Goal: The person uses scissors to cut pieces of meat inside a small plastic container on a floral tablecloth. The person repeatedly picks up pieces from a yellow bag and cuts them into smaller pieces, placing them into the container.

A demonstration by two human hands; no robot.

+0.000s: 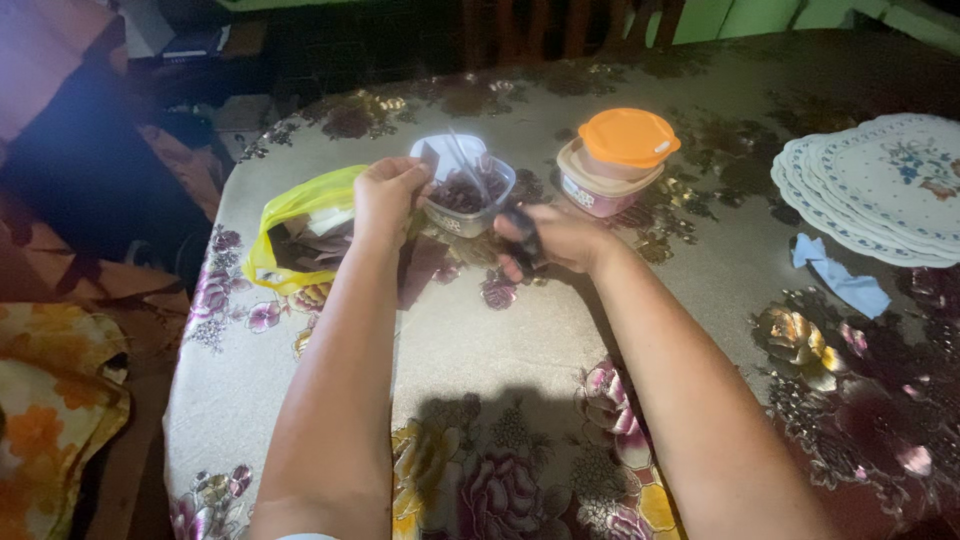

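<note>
From the head camera, the table under its flowered cloth shows its left edge curving down the frame, with a yellow plastic bag lying close to that edge; the broad stretch of cloth between the two forearms and nearer the viewer is bare — that is the open room. The left hand is raised just beside a clear tub of dark pieces, its fingers pinched on a small dark piece at the tub's near-left rim. The right hand sits just in front of the tub, fingers curled tight around a small dark object — what it is cannot be told. Right of the tub stands an orange-lidded container; a stack of scalloped plates and a blue scrap lie well apart by the right edge.
</note>
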